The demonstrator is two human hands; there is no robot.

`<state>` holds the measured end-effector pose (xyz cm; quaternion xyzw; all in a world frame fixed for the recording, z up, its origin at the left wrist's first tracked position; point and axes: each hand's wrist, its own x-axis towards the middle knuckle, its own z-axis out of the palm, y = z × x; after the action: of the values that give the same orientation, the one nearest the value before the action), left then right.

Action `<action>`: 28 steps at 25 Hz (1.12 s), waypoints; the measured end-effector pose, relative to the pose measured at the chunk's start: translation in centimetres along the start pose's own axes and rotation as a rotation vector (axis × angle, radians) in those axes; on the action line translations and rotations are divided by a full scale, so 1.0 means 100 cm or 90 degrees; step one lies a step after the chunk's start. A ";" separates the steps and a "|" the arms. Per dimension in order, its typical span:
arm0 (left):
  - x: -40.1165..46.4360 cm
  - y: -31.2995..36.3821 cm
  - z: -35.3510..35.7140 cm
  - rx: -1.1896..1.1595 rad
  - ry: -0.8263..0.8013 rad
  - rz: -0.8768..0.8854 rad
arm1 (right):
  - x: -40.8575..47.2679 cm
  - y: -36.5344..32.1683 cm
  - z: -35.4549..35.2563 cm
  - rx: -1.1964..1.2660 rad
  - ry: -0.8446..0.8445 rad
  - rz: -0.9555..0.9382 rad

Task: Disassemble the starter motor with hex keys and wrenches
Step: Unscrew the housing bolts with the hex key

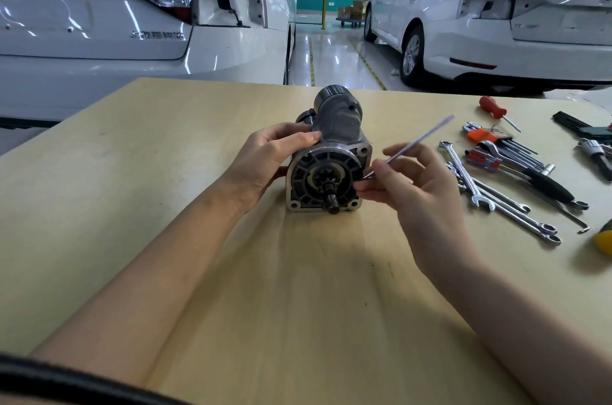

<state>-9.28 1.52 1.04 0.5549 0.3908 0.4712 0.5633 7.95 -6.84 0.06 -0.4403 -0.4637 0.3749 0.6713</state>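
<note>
pale wooden tabletop (165,205) is backed by glossy white cars. at its middle a grey cast-metal starter motor (329,156) lies, pinion end near, gripped by the left hand (265,159). a thin, blurred hex key (417,139) is pinched by the right hand (417,186) beside the flange.

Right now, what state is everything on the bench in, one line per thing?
starter motor: lying on the table, pinion end toward the camera, still assembled
left hand: grips the motor housing
right hand: pinches the hex key
hex key: tip at the flange's right edge, blurred
wrenches: lying unused at right
red screwdriver: lying unused
</note>
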 end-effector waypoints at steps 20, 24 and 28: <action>0.000 0.006 -0.005 -0.112 -0.036 -0.071 | 0.003 -0.003 -0.004 -0.302 -0.009 -0.176; 0.002 0.002 -0.005 -0.079 -0.044 -0.048 | 0.011 -0.008 -0.011 0.043 0.035 0.140; 0.001 -0.001 -0.004 -0.024 -0.051 -0.001 | 0.012 -0.006 -0.010 0.125 0.058 0.245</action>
<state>-9.60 1.72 0.87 0.5621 0.3593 0.4552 0.5897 9.31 -6.18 0.82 -0.4698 -0.3016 0.5193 0.6471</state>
